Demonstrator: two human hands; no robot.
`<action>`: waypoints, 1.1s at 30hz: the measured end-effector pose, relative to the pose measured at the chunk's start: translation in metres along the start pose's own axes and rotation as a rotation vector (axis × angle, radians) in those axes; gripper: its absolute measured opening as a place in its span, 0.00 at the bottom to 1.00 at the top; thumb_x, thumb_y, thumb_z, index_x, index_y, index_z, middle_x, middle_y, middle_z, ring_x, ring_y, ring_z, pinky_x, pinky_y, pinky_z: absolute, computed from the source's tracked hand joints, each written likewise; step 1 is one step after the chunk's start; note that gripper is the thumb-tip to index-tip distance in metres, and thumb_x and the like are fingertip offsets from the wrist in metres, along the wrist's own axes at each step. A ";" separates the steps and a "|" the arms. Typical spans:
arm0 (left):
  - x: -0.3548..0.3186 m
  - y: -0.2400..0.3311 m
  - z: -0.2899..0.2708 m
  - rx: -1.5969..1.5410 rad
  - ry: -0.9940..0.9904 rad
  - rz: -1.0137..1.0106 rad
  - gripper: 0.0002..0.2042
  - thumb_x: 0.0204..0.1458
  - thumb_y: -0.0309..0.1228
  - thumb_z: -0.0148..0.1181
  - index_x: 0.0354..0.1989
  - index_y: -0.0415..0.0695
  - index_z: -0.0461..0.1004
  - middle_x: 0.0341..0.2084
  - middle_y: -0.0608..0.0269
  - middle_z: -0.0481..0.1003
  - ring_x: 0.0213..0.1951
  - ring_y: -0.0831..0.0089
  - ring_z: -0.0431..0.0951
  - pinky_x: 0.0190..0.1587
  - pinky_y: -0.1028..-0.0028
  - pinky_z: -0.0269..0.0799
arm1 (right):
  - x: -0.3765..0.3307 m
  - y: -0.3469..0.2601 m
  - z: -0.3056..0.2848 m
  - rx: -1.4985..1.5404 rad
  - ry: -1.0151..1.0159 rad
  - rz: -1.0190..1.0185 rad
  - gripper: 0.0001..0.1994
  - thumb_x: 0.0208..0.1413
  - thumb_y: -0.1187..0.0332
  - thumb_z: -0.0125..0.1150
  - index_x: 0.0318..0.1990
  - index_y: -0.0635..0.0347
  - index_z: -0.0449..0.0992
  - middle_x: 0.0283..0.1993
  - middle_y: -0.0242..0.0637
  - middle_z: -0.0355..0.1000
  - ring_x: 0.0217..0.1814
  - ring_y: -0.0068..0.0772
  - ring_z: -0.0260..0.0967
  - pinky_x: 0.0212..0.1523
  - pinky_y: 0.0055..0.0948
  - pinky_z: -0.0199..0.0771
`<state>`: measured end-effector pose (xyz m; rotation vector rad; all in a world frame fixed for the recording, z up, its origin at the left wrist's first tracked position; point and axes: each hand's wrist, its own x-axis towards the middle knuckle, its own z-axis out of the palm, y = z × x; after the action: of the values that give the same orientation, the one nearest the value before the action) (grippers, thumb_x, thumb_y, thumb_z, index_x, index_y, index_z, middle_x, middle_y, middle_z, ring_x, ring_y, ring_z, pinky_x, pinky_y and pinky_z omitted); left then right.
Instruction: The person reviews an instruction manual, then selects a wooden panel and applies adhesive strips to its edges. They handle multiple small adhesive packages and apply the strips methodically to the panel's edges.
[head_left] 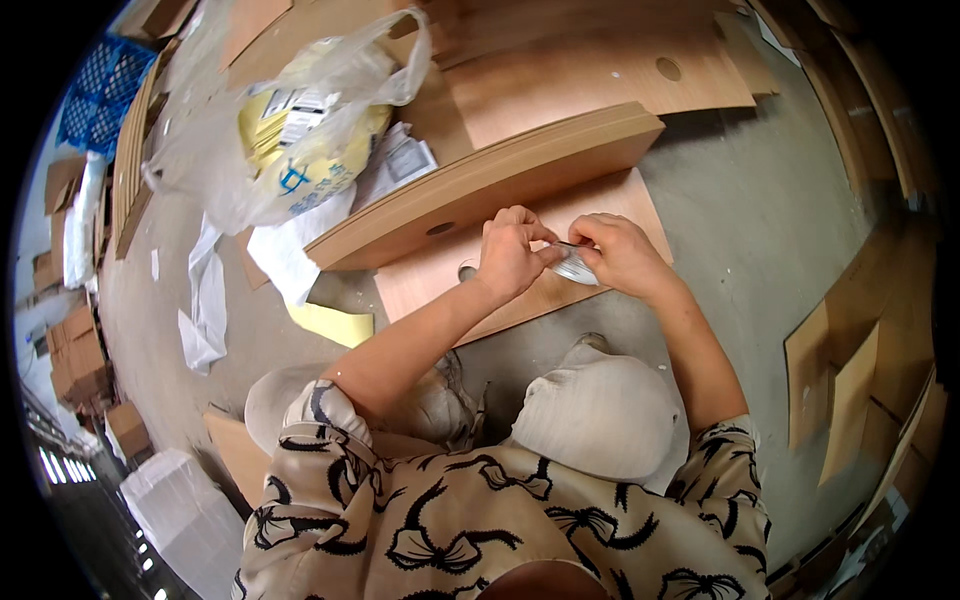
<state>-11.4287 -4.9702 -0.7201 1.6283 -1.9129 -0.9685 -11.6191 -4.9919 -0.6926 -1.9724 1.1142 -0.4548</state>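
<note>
A small white printed label (pixel 574 268) is held between both hands. My left hand (pixel 510 252) pinches its left upper edge with thumb and fingertips. My right hand (pixel 617 258) has its fingers closed on the label's right side. Beneath the hands lies a flat wood-coloured board (pixel 640 208) with a round hole near its left end. Just beyond them a thick stack of similar boards (pixel 520 180) stands on its long edge, tilted across the view.
Left of the stack sits a clear plastic bag (pixel 215 165) holding yellow label sheets (pixel 265 130). White paper (pixel 205 300) and a yellow strip (pixel 335 324) lie on the concrete floor. More boards (pixel 600 75) lie beyond; cardboard (pixel 850 390) leans at right. A blue crate (pixel 105 95) stands far left.
</note>
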 end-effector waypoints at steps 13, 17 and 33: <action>0.041 -0.009 0.062 -0.320 0.171 -0.291 0.09 0.44 0.33 0.64 0.32 0.43 0.79 0.23 0.63 0.71 0.27 0.75 0.70 0.31 0.76 0.67 | 0.015 0.115 0.004 0.300 0.479 0.327 0.06 0.44 0.71 0.64 0.30 0.62 0.76 0.32 0.33 0.73 0.36 0.29 0.67 0.40 0.25 0.65; 0.058 -0.007 0.079 -0.486 0.199 -0.430 0.13 0.49 0.34 0.61 0.38 0.38 0.76 0.18 0.69 0.72 0.21 0.82 0.70 0.24 0.80 0.66 | 0.031 0.130 -0.001 0.129 0.607 0.212 0.06 0.42 0.71 0.64 0.29 0.60 0.76 0.31 0.34 0.72 0.36 0.34 0.65 0.39 0.29 0.64; 0.078 -0.019 0.104 -0.254 0.392 -0.452 0.12 0.45 0.40 0.61 0.31 0.44 0.79 0.17 0.56 0.74 0.20 0.65 0.75 0.28 0.72 0.70 | 0.049 0.142 0.008 -0.036 0.782 0.091 0.04 0.41 0.71 0.62 0.26 0.59 0.76 0.28 0.34 0.69 0.33 0.39 0.64 0.35 0.34 0.65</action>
<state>-11.5073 -5.0240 -0.8103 1.9580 -1.1419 -0.9233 -11.6647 -5.0693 -0.8137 -1.7899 1.6754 -1.2256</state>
